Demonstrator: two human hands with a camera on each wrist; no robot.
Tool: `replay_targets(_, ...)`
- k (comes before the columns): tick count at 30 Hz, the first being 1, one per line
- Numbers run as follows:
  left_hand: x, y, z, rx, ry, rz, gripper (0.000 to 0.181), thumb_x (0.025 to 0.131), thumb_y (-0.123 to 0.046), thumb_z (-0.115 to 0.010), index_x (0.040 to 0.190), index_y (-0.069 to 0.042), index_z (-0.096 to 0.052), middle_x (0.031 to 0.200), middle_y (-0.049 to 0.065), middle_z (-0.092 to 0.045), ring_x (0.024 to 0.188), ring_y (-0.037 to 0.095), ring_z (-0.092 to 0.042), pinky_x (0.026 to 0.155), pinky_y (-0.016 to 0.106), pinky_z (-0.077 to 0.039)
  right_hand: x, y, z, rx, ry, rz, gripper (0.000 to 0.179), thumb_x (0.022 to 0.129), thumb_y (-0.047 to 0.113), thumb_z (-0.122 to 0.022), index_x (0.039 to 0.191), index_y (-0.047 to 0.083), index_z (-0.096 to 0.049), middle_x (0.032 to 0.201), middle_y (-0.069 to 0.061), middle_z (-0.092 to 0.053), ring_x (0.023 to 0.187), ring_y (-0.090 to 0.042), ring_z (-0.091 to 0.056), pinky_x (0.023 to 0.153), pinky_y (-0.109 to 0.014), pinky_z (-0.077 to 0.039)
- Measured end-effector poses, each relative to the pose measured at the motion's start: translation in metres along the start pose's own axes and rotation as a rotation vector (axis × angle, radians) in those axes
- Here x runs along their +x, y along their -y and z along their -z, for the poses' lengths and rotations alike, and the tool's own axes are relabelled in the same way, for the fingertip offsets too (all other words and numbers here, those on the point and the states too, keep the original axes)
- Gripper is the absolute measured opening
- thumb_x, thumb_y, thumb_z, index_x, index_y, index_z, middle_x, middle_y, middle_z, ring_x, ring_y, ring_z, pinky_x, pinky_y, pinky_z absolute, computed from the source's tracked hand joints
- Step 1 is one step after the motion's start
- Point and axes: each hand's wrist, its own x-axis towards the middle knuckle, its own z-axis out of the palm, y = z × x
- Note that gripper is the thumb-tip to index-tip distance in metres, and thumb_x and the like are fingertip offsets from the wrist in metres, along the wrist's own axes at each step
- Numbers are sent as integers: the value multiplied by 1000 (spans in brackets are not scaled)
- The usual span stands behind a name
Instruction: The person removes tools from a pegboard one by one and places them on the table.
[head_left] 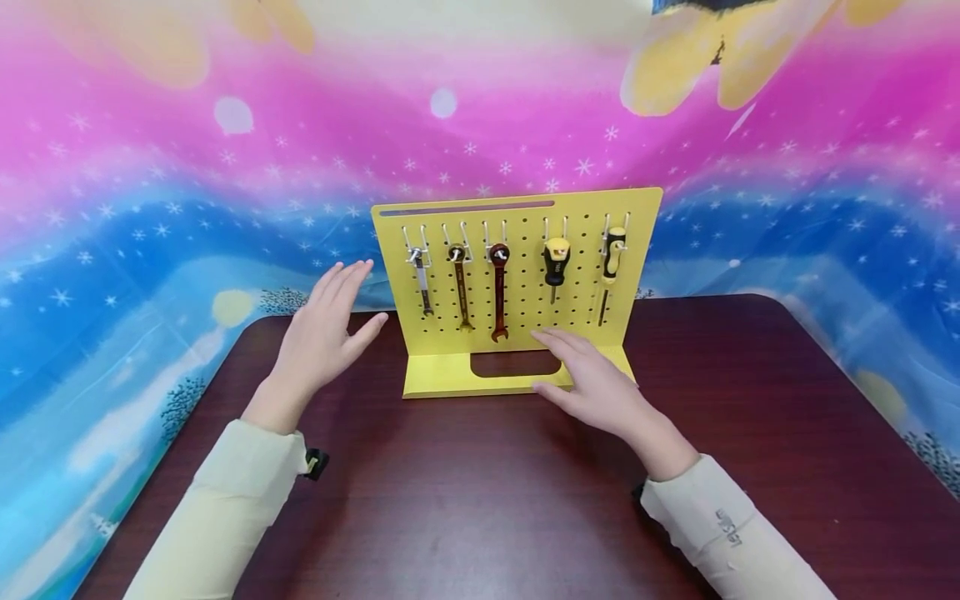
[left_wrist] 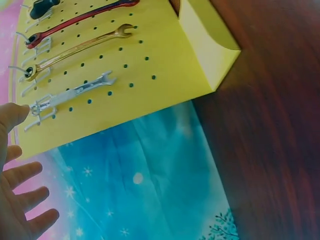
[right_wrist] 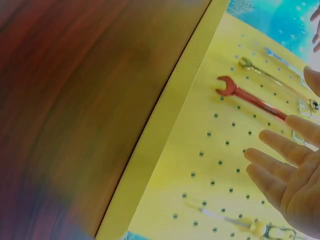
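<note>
A yellow pegboard stand [head_left: 442,372] stands upright on the table with tools hung on its white hooks. From left to right hang a small silver wrench [head_left: 422,285], a gold wrench [head_left: 462,292], a dark red wrench [head_left: 499,292], a stubby black-and-yellow screwdriver [head_left: 557,265] and a longer screwdriver [head_left: 612,257]. My left hand [head_left: 318,329] is raised left of the board, fingers extended and holding nothing. In the left wrist view its thumb appears close to the silver wrench's hooked end. My right hand [head_left: 600,387], also holding nothing, hovers before the board's lower right with straight fingers.
The dark reddish-brown table [head_left: 450,500] extends in front of the stand and to both sides. Behind it hangs a pink and blue cloth [head_left: 315,158] with snowflake prints. The stand has a cut-out in its lower middle.
</note>
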Motion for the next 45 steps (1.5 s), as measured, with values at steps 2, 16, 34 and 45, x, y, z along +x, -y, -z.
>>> replay_targets(2, 5, -1, 1, -39, -5, 4, 68, 97, -35, -62, 155, -14, -34, 156, 13, -41, 149, 35, -30, 110, 64, -38, 6, 4, -2, 35, -2, 3, 67, 94, 35, -68, 151, 13, -41, 154, -14, -43, 145, -35, -37, 116, -56, -34)
replay_targets(16, 38, -13, -6, -238, -27, 25, 59, 97, -21, -65, 150, -12, -43, 145, 12, -53, 135, 34, -47, 110, 56, -40, 48, 24, -28, 291, -15, -1, 56, 96, 26, -67, 145, 6, -49, 139, -14, -59, 129, -36, -55, 106, -52, -47)
replay_targets(34, 65, -21, -11, -360, -18, 50, 44, 98, -14, -63, 140, -9, -53, 119, 12, -68, 108, 27, -66, 81, 43, -55, 105, 43, -60, 515, 15, -54, 46, 98, 20, -63, 139, 3, -55, 124, -16, -67, 112, -30, -65, 97, -45, -54)
replay_targets(45, 70, -21, -12, -373, 12, 79, 40, 98, -16, -63, 138, -14, -57, 114, 12, -71, 105, 27, -66, 79, 44, -54, 121, 57, -75, 569, 18, -121, 46, 98, 21, -63, 141, 7, -54, 136, -14, -61, 116, -30, -64, 94, -43, -56)
